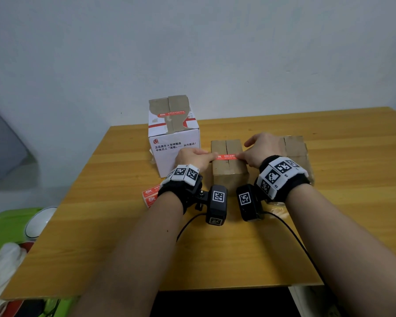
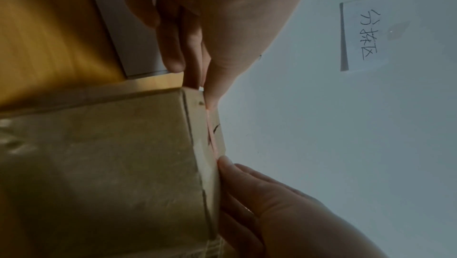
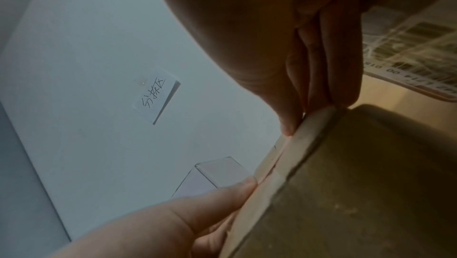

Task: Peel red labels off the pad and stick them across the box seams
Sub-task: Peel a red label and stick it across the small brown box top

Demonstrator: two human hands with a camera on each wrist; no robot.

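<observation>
Both hands, the left hand (image 1: 193, 157) and the right hand (image 1: 260, 149), pinch the red label (image 1: 226, 157) ends over the brown box (image 1: 228, 165), so press it flat across the seam.

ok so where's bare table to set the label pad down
Bare table between the forearms and near edge; also the far right strip behind the right brown box. Crowded around the hands, middle brown box and white box.

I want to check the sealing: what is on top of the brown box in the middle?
A red label lies across the top seam of the middle box. The left hand and right hand cover its ends.
</observation>
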